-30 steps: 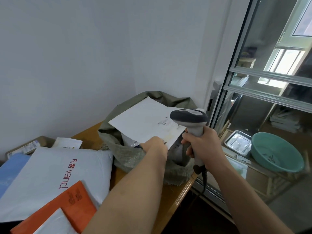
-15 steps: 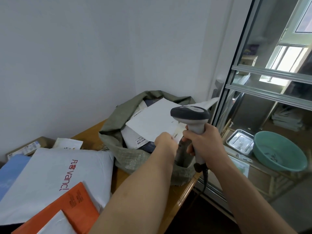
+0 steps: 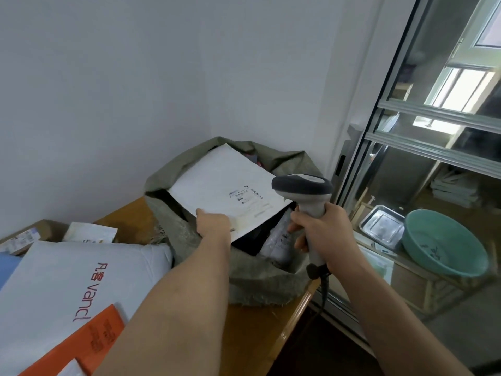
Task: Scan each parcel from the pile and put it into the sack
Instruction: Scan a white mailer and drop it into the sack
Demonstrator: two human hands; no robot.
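the person's left hand [image 3: 214, 225] is pinching the near edge of a white flat parcel [image 3: 225, 185], holding it tilted over the open mouth of the olive-green sack [image 3: 257, 283], label side up, with its far corner reaching toward the sack's back rim. the right hand [image 3: 325, 229] is wrapping its fingers round the grip of a grey handheld scanner [image 3: 305, 191], whose dark head is sitting just beside the parcel's right edge; a cable [image 3: 324, 291] is hanging down from the base of the handle past the edge of the worktop [image 3: 252, 335]. the two hands are near each other but not touching.

the sack is slumping in the corner of the wooden worktop against the white wall, and inside it a dark packet and a pale wrapped parcel [image 3: 279, 242] are showing under the one being held.

to the left, the pile is lying on the worktop: a large white mailer bag with red lettering [image 3: 67, 283], an orange envelope [image 3: 92, 340] resting on top of its near part, a blue packet [image 3: 8, 270] at the far left edge, a small white packet [image 3: 89, 232] and a cardboard box [image 3: 29, 234] behind.

through the glass sliding door [image 3: 423, 147] on the right, a teal basin [image 3: 444, 242] and a metal tray [image 3: 382, 226] are sitting on a low shelf.
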